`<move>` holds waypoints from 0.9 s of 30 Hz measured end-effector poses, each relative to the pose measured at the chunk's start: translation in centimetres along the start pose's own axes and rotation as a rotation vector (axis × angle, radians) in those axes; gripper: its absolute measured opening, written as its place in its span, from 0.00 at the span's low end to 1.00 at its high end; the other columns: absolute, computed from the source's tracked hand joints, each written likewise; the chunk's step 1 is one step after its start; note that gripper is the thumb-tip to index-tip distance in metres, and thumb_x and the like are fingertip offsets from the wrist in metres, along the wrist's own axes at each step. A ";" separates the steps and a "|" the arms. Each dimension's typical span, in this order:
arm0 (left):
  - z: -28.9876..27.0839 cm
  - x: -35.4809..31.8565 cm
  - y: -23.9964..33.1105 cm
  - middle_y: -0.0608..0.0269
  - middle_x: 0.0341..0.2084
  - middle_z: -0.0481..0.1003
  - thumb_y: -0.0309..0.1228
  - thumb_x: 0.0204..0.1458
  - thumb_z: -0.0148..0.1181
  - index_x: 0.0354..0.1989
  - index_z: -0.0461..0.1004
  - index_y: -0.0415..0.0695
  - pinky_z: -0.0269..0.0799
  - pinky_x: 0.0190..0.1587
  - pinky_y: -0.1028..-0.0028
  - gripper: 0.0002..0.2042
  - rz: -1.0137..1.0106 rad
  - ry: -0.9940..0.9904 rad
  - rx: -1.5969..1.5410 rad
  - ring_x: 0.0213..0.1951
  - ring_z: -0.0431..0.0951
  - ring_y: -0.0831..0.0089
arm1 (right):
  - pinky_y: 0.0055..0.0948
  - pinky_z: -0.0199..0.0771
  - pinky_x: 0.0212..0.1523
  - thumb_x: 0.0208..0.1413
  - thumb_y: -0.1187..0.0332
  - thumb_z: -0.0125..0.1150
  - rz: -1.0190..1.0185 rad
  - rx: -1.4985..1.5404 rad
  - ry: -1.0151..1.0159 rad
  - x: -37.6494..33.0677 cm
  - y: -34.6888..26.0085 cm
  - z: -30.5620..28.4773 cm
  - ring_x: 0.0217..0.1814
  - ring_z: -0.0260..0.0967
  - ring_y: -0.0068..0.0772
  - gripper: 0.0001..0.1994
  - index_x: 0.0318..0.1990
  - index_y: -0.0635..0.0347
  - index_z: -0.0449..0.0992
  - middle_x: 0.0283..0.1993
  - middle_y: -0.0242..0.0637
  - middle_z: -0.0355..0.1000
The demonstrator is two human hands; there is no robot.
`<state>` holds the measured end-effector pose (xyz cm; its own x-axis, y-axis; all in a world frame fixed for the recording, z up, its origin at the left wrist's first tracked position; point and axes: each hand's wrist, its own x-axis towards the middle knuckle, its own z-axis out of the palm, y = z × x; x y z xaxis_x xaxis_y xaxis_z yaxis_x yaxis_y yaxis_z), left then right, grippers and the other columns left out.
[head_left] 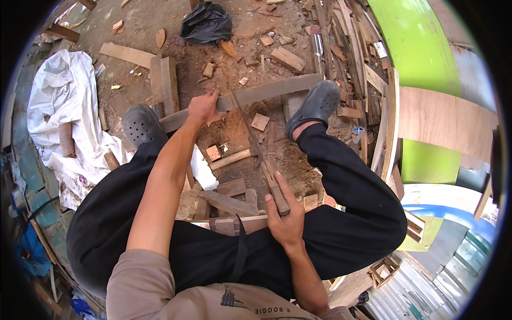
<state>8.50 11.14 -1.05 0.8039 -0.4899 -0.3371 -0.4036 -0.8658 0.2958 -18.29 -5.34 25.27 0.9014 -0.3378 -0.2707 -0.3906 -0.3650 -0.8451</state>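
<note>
at upper centre, the left hand [204,108] clasps the plank [272,89], apparently to steady it; the left clog [143,125] and right clog [314,109] sit at its ends, probably as braces. at lower centre, the right hand [287,224] wraps the handle of the saw [263,162], whose blade crosses the plank. its teeth and the left fingertips are hard to make out.

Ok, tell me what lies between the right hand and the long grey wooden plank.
In the head view, a narrow dark metal handsaw blade spans it, with a small square wooden offcut lying below.
</note>
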 end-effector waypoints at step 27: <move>0.1 0.4 0.3 0.47 0.36 0.82 0.54 0.38 0.73 0.50 0.73 0.42 0.79 0.44 0.54 0.35 0.172 -0.101 -0.006 0.40 0.83 0.48 | 0.38 0.72 0.61 0.63 0.75 0.56 0.174 -0.042 -0.049 9.0 0.7 7.3 0.63 0.75 0.50 0.24 0.67 0.60 0.70 0.60 0.52 0.76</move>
<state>8.62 10.72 -1.20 0.6754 -0.6382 -0.3695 -0.5279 -0.7683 0.3621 -9.13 -2.31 18.88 0.8269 -0.3568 -0.4346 -0.5484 -0.3409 -0.7636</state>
